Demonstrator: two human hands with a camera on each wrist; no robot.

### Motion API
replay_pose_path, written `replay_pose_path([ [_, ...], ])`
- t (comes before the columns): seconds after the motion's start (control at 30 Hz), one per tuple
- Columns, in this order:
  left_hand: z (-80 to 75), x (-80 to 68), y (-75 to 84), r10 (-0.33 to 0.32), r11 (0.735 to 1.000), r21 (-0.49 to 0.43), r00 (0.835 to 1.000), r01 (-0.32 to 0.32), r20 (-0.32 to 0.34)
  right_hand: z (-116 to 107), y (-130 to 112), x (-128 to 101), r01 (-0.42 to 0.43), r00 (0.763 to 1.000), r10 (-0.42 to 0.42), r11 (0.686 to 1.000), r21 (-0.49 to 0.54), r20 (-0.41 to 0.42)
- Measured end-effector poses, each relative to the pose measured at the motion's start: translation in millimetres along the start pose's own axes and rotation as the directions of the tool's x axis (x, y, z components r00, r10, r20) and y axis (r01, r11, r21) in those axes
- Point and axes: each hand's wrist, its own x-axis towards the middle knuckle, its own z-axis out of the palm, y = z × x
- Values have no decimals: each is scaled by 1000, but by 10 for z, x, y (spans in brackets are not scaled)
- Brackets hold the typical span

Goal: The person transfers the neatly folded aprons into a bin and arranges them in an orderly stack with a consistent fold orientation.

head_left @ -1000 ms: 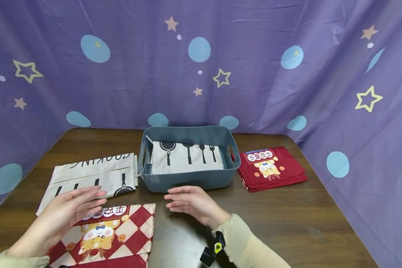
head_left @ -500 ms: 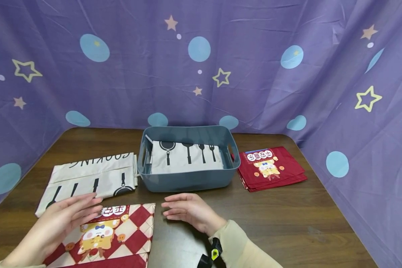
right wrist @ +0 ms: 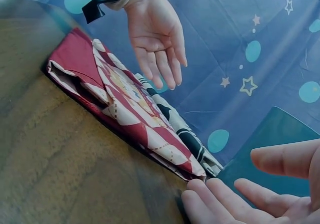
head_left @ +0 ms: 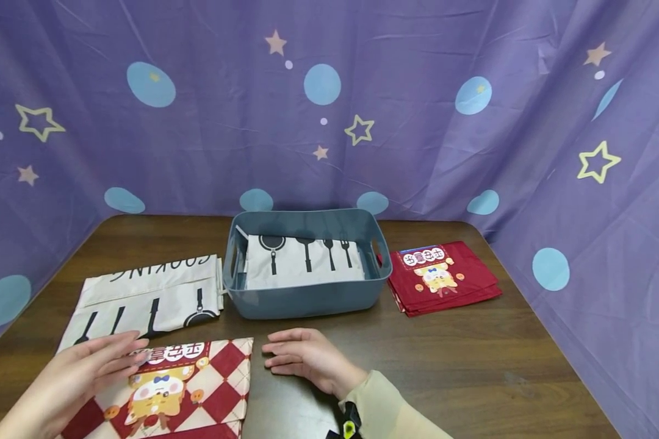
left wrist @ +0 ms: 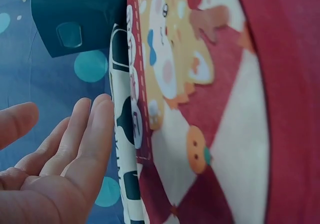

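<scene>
A red and cream checkered folded apron (head_left: 227,387) with a cartoon animal lies at the near left of the table. My left hand (head_left: 82,378) hovers over its left part, fingers extended and holding nothing; in the head view it covers some of the print. Just beyond the apron's right edge is my right hand (head_left: 315,361), palm facing left, fingers relaxed, with nothing in them. In the right wrist view its fingertips (right wrist: 197,186) appear near the apron's corner; I cannot tell whether they touch. Behind lies a white folded apron (head_left: 143,289) marked COOKING, partly hidden by the left hand.
A blue-grey plastic basket (head_left: 307,305) stands at the back middle, holding a white folded apron (head_left: 307,271) printed with utensils. To its right lies a dark red folded apron (head_left: 472,277). A purple curtain (head_left: 406,164) hangs behind the wooden table (head_left: 461,372).
Both hands have come down and nearer in the head view, the left also shifting left. The right hand has moved slightly left toward the checkered apron. The aprons and basket stay put.
</scene>
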Motion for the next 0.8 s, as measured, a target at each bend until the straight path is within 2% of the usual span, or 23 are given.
replay_pose_path([
  [0.17,-70,-37,-80,-11,999,-51,1000,10,-15,30,37,-4,-6,1000,5,1000,22,9],
  [0.23,-117,-50,-85,-40,997,-59,999,39,-4,41,47,-4,-7,1000,7,1000,28,13],
  [0.43,-263,-90,-122,-58,997,-45,998,59,32,75,69,-7,-13,1000,13,999,42,6],
  [0.57,-328,-102,-145,-60,998,33,998,60,1,111,68,-22,-24,1000,24,998,51,4],
  [0.67,-354,-92,-125,-119,980,153,992,124,-47,130,58,-32,-32,999,32,998,55,9],
  [0.8,-380,-90,-119,-184,950,234,977,206,-110,150,43,-39,-33,999,32,997,63,15],
])
